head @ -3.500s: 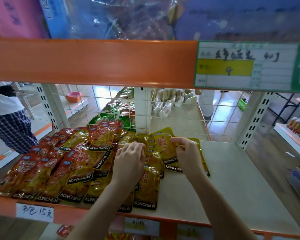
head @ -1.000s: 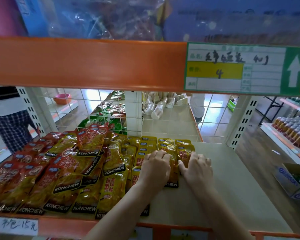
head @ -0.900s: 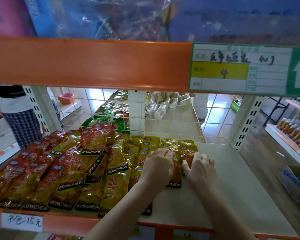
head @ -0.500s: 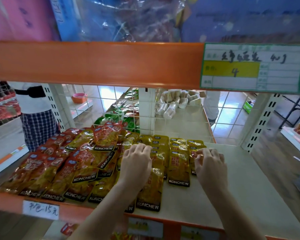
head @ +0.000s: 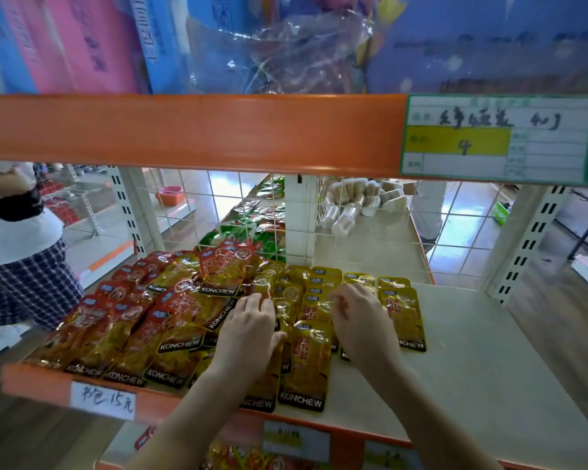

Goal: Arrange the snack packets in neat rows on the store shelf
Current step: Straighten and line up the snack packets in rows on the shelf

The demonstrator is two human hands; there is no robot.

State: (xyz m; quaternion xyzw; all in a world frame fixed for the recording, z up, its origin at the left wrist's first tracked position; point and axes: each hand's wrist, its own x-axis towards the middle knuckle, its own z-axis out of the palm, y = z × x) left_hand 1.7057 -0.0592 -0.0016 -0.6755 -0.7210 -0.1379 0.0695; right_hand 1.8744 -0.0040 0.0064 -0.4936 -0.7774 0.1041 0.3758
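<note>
Store shelf (head: 472,361) lying across lower frame, yellow snack packets (head: 311,361) overlapping at centre, red packets (head: 116,320) lower left. Left hand (head: 248,334) and right hand (head: 364,323) pressing down on yellow packets, fingers extended, gripping nothing.

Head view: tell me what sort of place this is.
Most likely a shop or small supermarket. Orange-edged shelving carries a handwritten price tag, a green-bordered label card hangs above, and many identical KONCHEW snack packets lie laid out for sale.
</note>
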